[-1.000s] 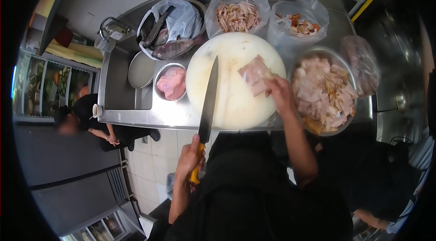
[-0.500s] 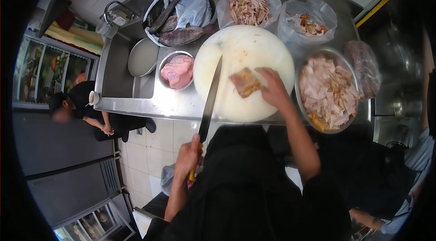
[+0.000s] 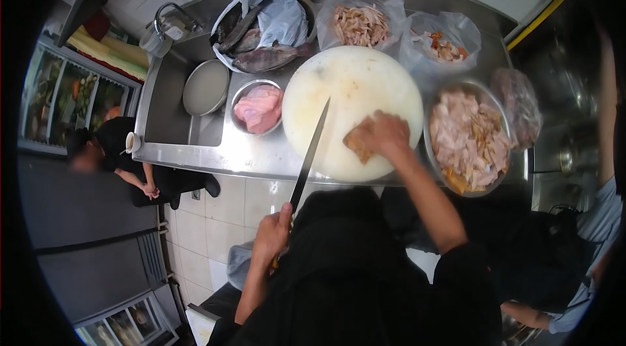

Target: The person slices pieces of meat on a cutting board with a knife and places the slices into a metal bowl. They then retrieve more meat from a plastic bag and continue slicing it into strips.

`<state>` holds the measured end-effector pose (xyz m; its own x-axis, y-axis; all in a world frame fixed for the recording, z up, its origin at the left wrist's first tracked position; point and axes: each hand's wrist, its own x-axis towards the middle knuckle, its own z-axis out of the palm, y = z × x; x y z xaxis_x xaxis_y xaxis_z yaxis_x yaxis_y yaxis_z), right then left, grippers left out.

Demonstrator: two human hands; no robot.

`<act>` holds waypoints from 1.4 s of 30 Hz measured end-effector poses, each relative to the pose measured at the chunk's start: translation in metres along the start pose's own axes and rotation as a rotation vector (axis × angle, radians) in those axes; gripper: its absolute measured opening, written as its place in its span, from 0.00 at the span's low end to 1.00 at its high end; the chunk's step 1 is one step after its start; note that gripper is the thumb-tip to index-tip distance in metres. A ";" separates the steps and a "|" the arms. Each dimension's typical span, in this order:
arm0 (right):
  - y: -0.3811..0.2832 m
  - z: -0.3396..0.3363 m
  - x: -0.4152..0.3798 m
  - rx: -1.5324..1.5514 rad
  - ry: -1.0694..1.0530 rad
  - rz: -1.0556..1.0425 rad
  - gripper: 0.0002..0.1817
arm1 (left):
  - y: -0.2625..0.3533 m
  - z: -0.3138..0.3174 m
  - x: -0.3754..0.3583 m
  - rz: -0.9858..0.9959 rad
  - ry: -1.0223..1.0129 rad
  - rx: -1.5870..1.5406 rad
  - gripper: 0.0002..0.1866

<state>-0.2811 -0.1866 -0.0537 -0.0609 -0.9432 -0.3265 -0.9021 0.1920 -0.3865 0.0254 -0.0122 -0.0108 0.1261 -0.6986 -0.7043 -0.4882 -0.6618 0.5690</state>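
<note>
My left hand is wrapped round the handle of a long knife, whose blade points up over the round white cutting board. On the right half of the board lies a brown slab of meat. My right hand is over the slab's right side, its fingers bent down on it and partly smeared by motion. Right of the board is a metal bowl of sliced meat.
Behind the board are two plastic bags of cut meat and a bag of fish. A bowl of pink meat and a sink are left. One person sits left; another's arm shows right.
My right hand has moved from beside the slab onto it, and the slab is partly covered now. The whole view has shifted slightly; my left hand still holds the knife.
</note>
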 end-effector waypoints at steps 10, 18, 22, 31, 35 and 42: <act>0.034 0.010 0.001 0.115 -0.032 -0.728 0.42 | 0.014 -0.004 0.003 -0.021 0.014 0.091 0.41; 0.002 0.046 -0.056 0.216 0.369 -0.429 0.37 | 0.021 0.001 -0.007 0.153 0.115 0.216 0.39; 0.008 0.074 -0.051 0.231 0.605 -0.502 0.29 | 0.019 0.005 -0.018 0.244 0.125 0.350 0.40; 0.005 0.074 -0.055 0.191 0.568 -0.479 0.23 | 0.033 0.005 -0.039 0.178 0.104 0.519 0.35; 0.006 0.075 -0.051 0.173 0.580 -0.486 0.22 | 0.015 0.000 -0.042 0.244 0.075 0.620 0.32; 0.005 0.076 -0.049 0.205 0.574 -0.471 0.21 | 0.055 0.021 0.003 0.289 0.136 0.581 0.31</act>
<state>-0.2505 -0.1185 -0.1055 0.0474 -0.9199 0.3893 -0.7940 -0.2711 -0.5441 -0.0189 -0.0449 0.0100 0.0095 -0.8791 -0.4765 -0.9004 -0.2148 0.3783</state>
